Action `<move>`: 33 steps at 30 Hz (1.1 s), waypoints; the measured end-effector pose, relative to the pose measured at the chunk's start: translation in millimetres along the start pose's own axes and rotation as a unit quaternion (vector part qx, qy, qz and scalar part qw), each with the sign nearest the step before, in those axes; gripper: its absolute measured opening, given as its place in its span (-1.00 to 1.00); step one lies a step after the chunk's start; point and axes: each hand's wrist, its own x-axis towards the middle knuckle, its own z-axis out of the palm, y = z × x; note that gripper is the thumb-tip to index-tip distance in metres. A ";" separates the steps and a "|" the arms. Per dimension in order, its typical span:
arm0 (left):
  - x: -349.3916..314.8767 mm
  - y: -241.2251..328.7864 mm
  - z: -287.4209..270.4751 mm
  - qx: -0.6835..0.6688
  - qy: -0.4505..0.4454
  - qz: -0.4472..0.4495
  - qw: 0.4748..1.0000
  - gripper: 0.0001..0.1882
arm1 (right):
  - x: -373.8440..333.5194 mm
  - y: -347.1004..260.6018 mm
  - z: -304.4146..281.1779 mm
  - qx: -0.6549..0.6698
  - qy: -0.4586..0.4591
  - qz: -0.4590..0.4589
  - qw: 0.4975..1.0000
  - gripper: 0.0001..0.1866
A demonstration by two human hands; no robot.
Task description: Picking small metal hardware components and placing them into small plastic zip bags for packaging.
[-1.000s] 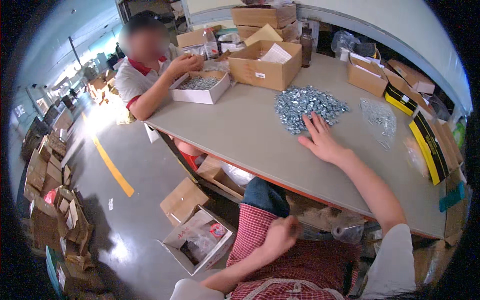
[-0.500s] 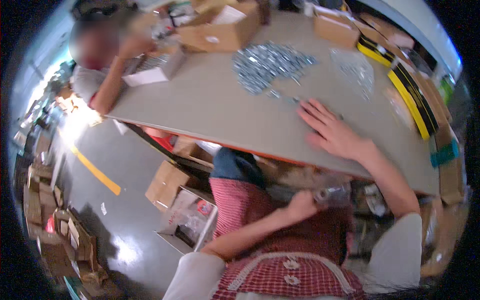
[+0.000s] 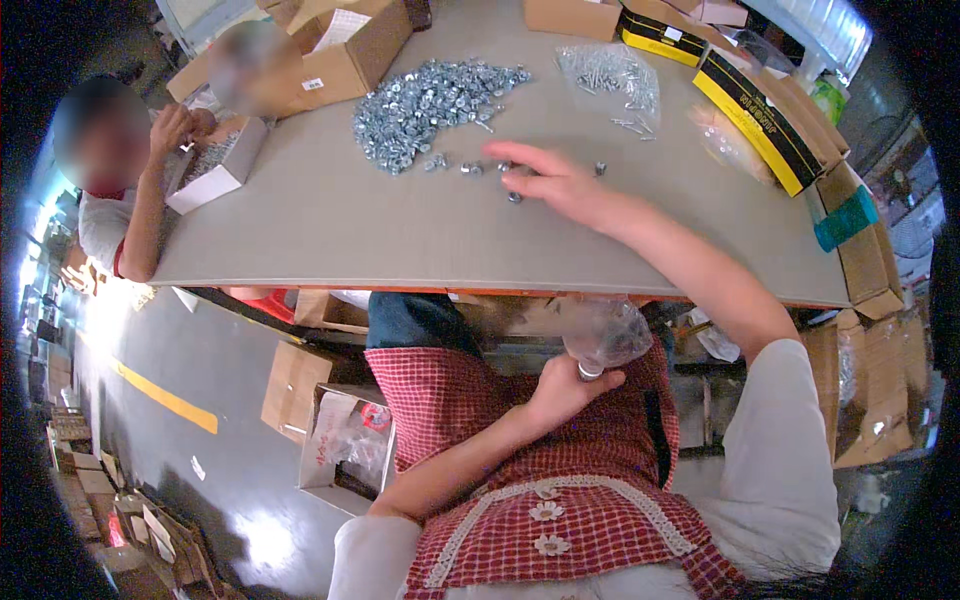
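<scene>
My right hand (image 3: 562, 188) is over the tabletop (image 3: 360, 230), palm down, its fingers apart. Small silver metal fasteners (image 3: 515, 198) lie by its fingertips, and a larger pile of them (image 3: 425, 110) is spread beyond, to the left. Low in front of my body, just below the table edge, my left hand (image 3: 565, 395) is closed on a crumpled clear plastic bag (image 3: 608, 335). A round silver piece (image 3: 590, 371) shows at its thumb; I cannot tell whether it sits inside the bag.
A clear bag of screws (image 3: 612, 85) lies at the back right, near black-and-yellow boxes (image 3: 750, 120). At the left, a co-worker's hand (image 3: 175, 128) is over a white box of small parts (image 3: 215, 170). A large cardboard box (image 3: 340, 65) stands behind. Below is an open carton (image 3: 345, 440).
The whole view has shifted. My right hand has moved farther in from the table edge, among the loose fasteners. My left hand has turned, and the bag now stands up from it toward the edge.
</scene>
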 end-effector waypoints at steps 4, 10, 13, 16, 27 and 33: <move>-5.5 2.8 -1.6 -0.021 -0.025 -0.071 0.997 -0.54 | 6.8 4.9 7.2 -0.246 0.007 -0.158 0.956 -0.50; -0.1 10.4 0.2 -0.019 0.025 -0.008 0.999 -0.61 | -18.3 -1.5 -13.3 -0.017 -0.073 -0.091 0.993 -0.60; -1.2 3.6 0.2 0.003 0.069 0.036 0.997 -0.58 | -23.2 -6.4 -13.2 0.093 -0.017 -0.033 0.995 -0.63; -3.8 13.8 -7.4 0.130 0.042 -0.039 0.990 -0.54 | -18.1 -10.3 -1.4 0.138 -0.006 -0.046 0.989 -0.64; 1.3 18.6 1.6 -0.062 0.037 -0.040 0.997 -0.54 | -114.0 -30.9 3.8 -0.007 -0.069 -0.139 0.988 -0.68; 0.1 28.7 4.6 -0.142 0.069 -0.051 0.986 -0.56 | -131.5 -65.2 -14.8 0.020 0.091 -0.027 0.995 -0.77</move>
